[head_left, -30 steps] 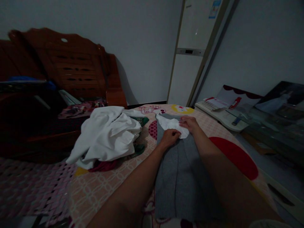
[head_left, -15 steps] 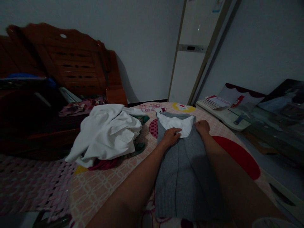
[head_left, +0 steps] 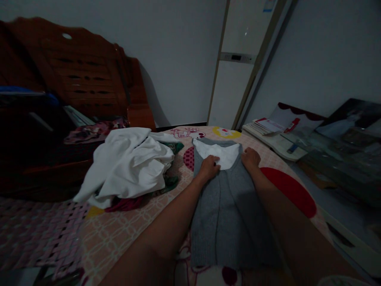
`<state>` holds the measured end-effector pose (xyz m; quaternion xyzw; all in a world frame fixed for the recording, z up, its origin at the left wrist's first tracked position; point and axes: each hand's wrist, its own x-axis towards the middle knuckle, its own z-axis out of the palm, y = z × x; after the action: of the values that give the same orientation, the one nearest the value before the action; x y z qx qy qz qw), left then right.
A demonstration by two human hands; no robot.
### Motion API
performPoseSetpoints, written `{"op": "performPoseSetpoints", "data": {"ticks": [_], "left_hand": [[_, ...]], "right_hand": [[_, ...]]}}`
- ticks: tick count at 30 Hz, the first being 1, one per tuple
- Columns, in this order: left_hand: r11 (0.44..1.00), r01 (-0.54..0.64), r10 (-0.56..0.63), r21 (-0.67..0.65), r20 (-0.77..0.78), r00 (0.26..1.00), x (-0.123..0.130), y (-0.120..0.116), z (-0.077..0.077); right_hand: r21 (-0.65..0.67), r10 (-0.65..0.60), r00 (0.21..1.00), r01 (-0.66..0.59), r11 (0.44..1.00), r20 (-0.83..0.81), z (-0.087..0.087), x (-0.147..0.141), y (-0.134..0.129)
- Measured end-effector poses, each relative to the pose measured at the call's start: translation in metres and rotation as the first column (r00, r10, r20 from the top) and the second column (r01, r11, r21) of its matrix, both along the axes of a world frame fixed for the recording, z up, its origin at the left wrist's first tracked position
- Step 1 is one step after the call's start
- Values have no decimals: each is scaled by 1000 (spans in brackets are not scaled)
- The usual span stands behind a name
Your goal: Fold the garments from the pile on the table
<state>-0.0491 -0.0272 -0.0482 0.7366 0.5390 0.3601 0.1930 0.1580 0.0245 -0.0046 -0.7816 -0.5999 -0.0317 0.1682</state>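
A grey knitted vest [head_left: 229,214] with a white collared insert [head_left: 222,153] is laid flat, front up, on the patterned bed sheet [head_left: 125,234], its neckline pointing away from the person and its ribbed hem nearest the camera. The left hand [head_left: 210,167] is pressed palm-down at the left side of the V-neck, fingers loosely curled against the knit and the edge of the white collar; nothing is gripped. The right hand [head_left: 250,157] is laid on the right shoulder of the vest, knuckles up, fingers bent; whether a fold of cloth is pinched under it cannot be told from this view.

The step in hand is judged to be the smoothing and squaring of the garment's top. It is done well if both palms are kept flat and drawn outward evenly from the collar, so that the white insert is centred in the V and no ridge is pushed into the knit. The shoulders are best set level with each other before anything lower is touched, since a crooked top is carried down through every later fold. Light pressure is enough; the knit stretches easily and can be pulled out of shape.

A heap of white clothing [head_left: 131,169] over some green and red fabric lies just beside the vest on the left, not touching it, and is better kept apart. A wooden headboard [head_left: 83,79] is seen behind.
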Motion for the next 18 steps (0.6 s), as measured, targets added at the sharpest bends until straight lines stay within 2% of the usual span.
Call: {"op": "performPoseSetpoints", "data": {"ticks": [2,5,8,12,18], "left_hand": [[1000,0,0,-5,74,997,-3,1,1],[999,-7,16,-34,262,965,-10,3,5],[991,-89,119,-97,372,921,-18,2,8],[967,-225,249,-119,257,934,-25,-5,13],[980,-199,199,15,-32,979,-20,-19,16]], "right_hand": [[52,66,998,-67,996,22,6,0,-17],[77,232,973,-232,970,13,10,-3,-49],[72,397,917,-394,916,-35,7,-11,-79],[74,504,864,-502,861,-5,-2,-31,-100],[-6,548,814,-558,830,192,-8,-65,-102]]}}
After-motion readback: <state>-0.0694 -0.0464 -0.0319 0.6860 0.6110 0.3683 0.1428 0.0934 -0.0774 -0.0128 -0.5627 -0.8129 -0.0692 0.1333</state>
